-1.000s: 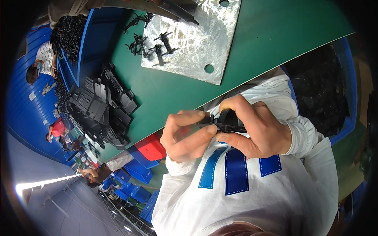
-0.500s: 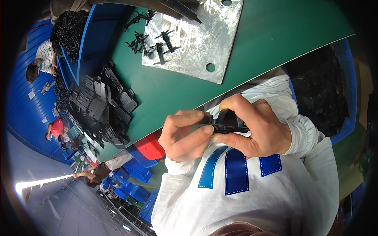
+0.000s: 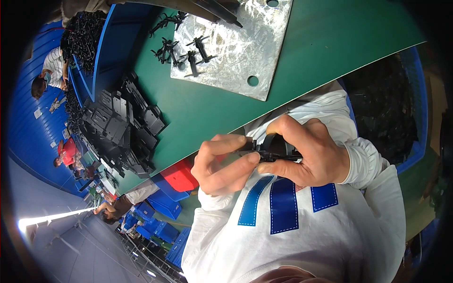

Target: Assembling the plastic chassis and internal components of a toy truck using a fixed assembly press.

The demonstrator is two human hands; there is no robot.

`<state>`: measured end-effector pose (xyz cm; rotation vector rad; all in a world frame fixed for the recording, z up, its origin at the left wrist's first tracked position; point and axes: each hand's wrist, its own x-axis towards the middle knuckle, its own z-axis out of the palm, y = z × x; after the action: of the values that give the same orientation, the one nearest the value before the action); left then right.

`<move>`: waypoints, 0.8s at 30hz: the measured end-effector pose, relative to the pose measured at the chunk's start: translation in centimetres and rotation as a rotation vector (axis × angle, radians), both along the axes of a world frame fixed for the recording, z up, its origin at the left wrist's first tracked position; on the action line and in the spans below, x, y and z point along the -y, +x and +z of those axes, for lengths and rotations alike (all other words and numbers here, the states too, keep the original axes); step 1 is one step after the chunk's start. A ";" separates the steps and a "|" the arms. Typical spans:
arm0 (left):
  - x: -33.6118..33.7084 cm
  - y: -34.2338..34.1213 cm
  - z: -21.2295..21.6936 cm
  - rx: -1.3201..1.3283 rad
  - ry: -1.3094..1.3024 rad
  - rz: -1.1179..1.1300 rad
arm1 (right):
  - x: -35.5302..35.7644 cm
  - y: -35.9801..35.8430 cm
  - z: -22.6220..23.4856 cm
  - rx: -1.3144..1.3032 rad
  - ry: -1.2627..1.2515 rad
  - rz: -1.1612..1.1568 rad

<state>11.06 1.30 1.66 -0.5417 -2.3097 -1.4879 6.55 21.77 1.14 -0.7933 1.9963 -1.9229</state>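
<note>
One small black plastic part (image 3: 270,150) was pinched between the left hand (image 3: 222,162) and right hand (image 3: 306,153), close against the white shirt (image 3: 302,236). Roughly five black clips (image 3: 184,49) were laid on one metal plate (image 3: 236,42) on the green table (image 3: 330,42). One pile of black housings (image 3: 120,127) was stacked nearby. The part's shape was largely hidden by fingers.

No packages, labels, signs or screens are visible.

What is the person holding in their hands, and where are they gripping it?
A small black plastic part, pinched between both hands: left hand at its left end, right hand over its right side.
</note>
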 end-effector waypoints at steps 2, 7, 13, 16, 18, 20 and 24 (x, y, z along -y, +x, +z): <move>-0.2 0.0 0.1 0.006 0.004 0.013 | 0.0 0.0 -0.1 0.001 -0.003 0.005; -0.2 -0.1 -0.1 -0.005 0.029 -0.008 | -0.1 0.1 -0.3 -0.082 0.005 -0.016; -0.2 0.0 0.0 0.033 0.047 -0.004 | -0.6 0.5 -0.1 -0.118 0.127 0.031; 0.0 0.0 -0.2 0.027 0.049 -0.032 | -0.7 0.5 -0.1 -0.097 0.122 0.046; 0.0 -0.1 -0.3 0.003 0.063 -0.046 | -0.7 0.5 -0.2 -0.094 0.115 0.045; 0.0 0.0 -0.2 0.021 0.064 -0.030 | -0.6 0.4 -0.3 -0.092 0.108 0.044; -0.4 0.0 -0.6 0.019 -0.011 0.034 | -0.1 0.2 -0.6 -0.145 -0.023 -0.069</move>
<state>11.04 1.67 1.09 -0.4909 -2.3309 -1.4718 6.71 21.87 0.51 -0.9048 2.1138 -1.9820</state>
